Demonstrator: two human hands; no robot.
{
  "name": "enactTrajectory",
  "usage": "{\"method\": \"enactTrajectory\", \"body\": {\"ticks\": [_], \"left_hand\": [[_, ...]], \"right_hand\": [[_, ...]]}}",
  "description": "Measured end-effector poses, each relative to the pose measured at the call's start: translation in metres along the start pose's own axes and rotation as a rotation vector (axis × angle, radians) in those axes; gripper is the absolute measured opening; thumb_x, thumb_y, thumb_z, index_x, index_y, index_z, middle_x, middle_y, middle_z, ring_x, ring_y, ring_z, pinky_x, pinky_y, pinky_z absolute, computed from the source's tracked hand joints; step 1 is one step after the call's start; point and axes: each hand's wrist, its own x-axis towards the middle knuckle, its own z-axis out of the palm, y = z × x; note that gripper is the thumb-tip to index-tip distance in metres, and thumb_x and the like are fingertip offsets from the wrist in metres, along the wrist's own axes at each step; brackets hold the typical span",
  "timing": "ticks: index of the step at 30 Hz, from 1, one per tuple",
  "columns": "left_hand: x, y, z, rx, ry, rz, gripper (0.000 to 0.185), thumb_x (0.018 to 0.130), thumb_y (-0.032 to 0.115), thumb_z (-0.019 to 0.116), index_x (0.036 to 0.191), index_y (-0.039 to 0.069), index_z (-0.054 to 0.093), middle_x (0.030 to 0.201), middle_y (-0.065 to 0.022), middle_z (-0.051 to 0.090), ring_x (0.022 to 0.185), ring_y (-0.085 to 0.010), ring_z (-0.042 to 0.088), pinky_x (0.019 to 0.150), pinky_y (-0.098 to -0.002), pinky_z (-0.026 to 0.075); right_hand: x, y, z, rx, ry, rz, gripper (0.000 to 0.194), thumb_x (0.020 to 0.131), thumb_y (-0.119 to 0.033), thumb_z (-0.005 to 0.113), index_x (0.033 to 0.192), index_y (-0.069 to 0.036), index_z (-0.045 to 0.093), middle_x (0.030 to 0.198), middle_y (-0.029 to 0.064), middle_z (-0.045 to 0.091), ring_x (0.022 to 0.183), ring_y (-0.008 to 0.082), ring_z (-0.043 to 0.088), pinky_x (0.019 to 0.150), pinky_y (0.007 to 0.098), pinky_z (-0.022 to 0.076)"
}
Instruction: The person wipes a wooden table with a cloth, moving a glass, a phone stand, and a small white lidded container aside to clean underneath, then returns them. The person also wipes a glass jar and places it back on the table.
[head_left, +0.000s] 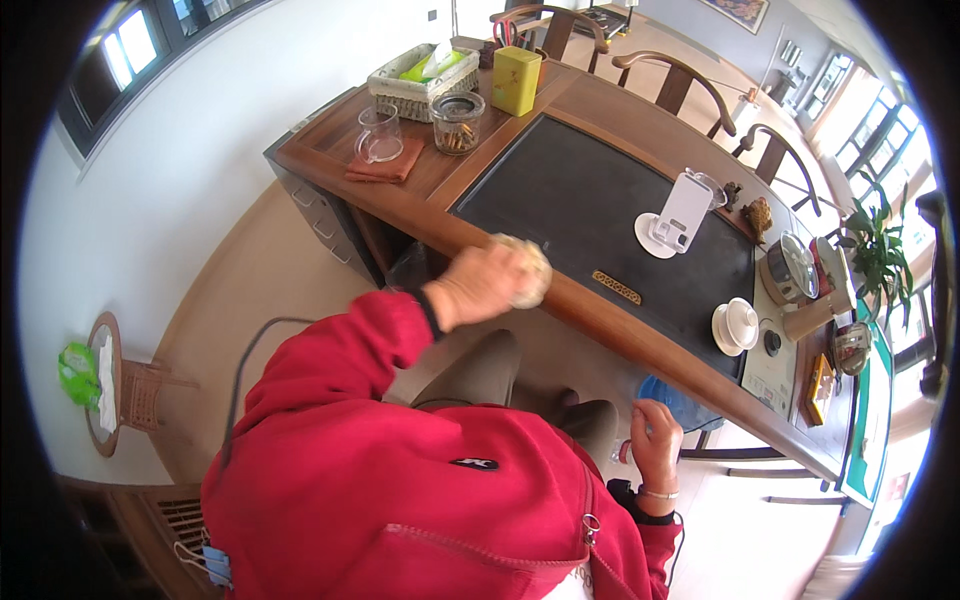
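My left hand (484, 285), blurred, is closed around a crumpled pale yellow cloth (531, 274) at the wooden front edge of the tea table (615, 322). The cloth overlaps the rounded rim beside the black inset panel (577, 180). Farther right and lower in the picture, my right hand (656, 442) hangs off the table with its fingers curled; nothing shows in it. A blue plastic bag (679, 405) lies beyond it, under the table edge. On the panel are a small gold openwork strip (616, 287), a white phone (684, 212) on a round stand, and a white lidded bowl (736, 325).
At the table's left end stand a glass mug (380, 135) on a brown cloth (390, 166), a glass jar (457, 127), a tissue basket (420, 82) and a yellow-green tin (516, 81). A metal pot (787, 268) stands at the right. Wooden chairs (679, 86) line the far side.
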Motion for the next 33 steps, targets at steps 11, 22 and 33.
{"method": "enactTrajectory", "body": {"ticks": [11, 22, 33], "left_hand": [[-0.108, -0.120, -0.053, -0.174, -0.739, -0.662, 0.040, 0.093, 0.035, 0.061, 0.116, 0.003, 0.062, 0.099, -0.0125, 0.068, 0.090, -0.0203, 0.066, 0.082, -0.0353, 0.050], [-0.114, -0.112, -0.064, -0.594, -0.225, -0.802, 0.042, 0.098, 0.044, 0.046, 0.099, 0.006, 0.062, 0.087, -0.0206, 0.065, 0.086, -0.0403, 0.062, 0.072, -0.0456, 0.049], [0.008, -0.033, -0.066, -1.282, -0.115, -0.327, 0.064, 0.093, 0.050, 0.057, 0.132, 0.001, 0.049, 0.110, -0.0198, 0.064, 0.102, -0.0305, 0.064, 0.091, -0.0348, 0.048]], "right_hand": [[0.081, -0.058, 0.047, 0.069, -0.260, -0.349, 0.009, 0.081, -0.007, 0.065, 0.089, -0.005, 0.068, 0.089, 0.0122, 0.068, 0.078, 0.0324, 0.066, 0.068, 0.0383, 0.0543], [0.111, -0.095, 0.099, 0.211, -0.495, -0.365, 0.031, 0.084, -0.012, 0.065, 0.114, -0.005, 0.060, 0.112, 0.0149, 0.063, 0.089, 0.0312, 0.066, 0.075, 0.0382, 0.0545], [0.130, -0.101, 0.123, 1.180, -0.300, 0.341, 0.067, 0.081, -0.010, 0.070, 0.140, -0.001, 0.040, 0.127, 0.0093, 0.056, 0.116, 0.0193, 0.054, 0.100, 0.0340, 0.0434]]}}
